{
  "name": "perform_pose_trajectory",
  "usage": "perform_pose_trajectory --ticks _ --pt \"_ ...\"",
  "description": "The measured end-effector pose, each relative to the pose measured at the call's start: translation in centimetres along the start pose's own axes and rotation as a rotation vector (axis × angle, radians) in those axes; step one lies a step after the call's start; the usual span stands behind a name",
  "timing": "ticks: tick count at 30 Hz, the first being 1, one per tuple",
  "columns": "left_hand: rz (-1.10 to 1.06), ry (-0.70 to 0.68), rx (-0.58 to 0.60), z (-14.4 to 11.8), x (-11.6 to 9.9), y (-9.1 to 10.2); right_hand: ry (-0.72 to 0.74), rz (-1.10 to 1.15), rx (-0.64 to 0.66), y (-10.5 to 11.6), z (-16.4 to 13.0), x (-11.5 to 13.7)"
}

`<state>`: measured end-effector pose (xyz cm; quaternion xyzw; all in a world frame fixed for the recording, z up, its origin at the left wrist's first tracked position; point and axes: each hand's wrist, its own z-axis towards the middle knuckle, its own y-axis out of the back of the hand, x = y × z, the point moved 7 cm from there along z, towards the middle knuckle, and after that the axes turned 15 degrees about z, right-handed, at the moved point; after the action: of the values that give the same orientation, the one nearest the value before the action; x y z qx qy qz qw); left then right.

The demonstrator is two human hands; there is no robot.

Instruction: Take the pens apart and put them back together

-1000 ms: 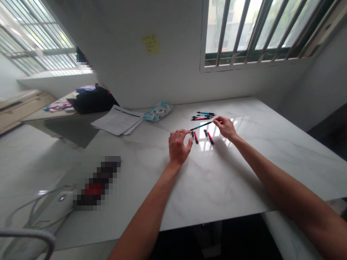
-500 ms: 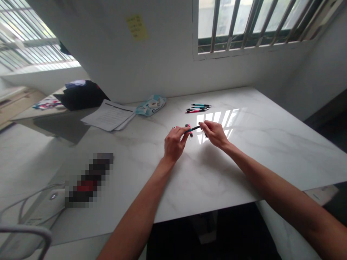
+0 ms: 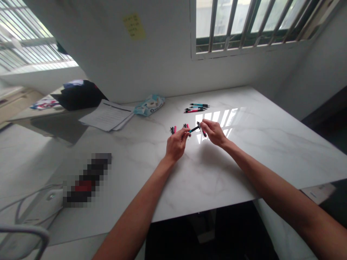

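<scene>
Between my hands, above the table, is a black-and-teal pen (image 3: 193,129). My left hand (image 3: 176,143) is closed on its teal end, fingertips pinched. At the other, dark end, my right hand (image 3: 213,130) is closed with thumb and finger together at the tip. Just beyond the left hand lie small red and black pen parts (image 3: 173,129), and another red and black group (image 3: 186,126) is partly hidden behind its fingers. A red and black piece (image 3: 204,134) rests beside the right hand. Farther back lie several assembled pens (image 3: 197,107), teal and red with black ends.
A blue-and-white soft packet (image 3: 149,105) and printed papers (image 3: 110,115) lie at the back left of the marble-look table (image 3: 189,184). A pixelated dark object (image 3: 88,182) and a white device with cables (image 3: 43,209) are at the left. A barred window is above.
My left fingers have shifted slightly along the pen, and its angle has tilted a little. More of the red and black parts behind my hands shows. The view has moved slightly.
</scene>
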<state>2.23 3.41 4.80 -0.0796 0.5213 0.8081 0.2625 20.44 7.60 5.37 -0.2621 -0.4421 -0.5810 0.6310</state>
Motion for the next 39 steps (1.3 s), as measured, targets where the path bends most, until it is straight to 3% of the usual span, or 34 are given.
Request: perform_pose_trajectory --ticks 5,9,16,23,30,35,39 --pt "-0.007 -0.082 0.027 -0.1 -0.8 -0.1 -0.120 0.089 -0.063 -0.4 -0.2 -1.0" --pt "-0.086 -0.016 0.092 -0.1 -0.1 -1.0 -0.106 0.117 -0.080 -0.7 -0.3 -0.7" --pt "-0.501 0.090 0.167 0.1 0.9 -2.6 -0.103 0.280 -0.023 -0.6 0.1 -1.0" --pt "-0.780 0.190 0.274 0.5 1.1 -3.3 -0.302 0.627 -0.076 -1.2 0.1 -3.1" --pt "-0.880 0.282 0.448 -0.4 0.9 -4.3 -0.362 0.734 -0.092 -1.1 0.1 -3.6" --pt "-1.136 0.424 0.704 -1.6 0.0 -4.7 -0.235 0.823 -0.034 -1.1 0.6 -1.8" --pt "-1.281 0.482 0.850 -2.2 -0.5 -4.5 -0.251 0.865 -0.006 -1.3 0.5 -1.0"
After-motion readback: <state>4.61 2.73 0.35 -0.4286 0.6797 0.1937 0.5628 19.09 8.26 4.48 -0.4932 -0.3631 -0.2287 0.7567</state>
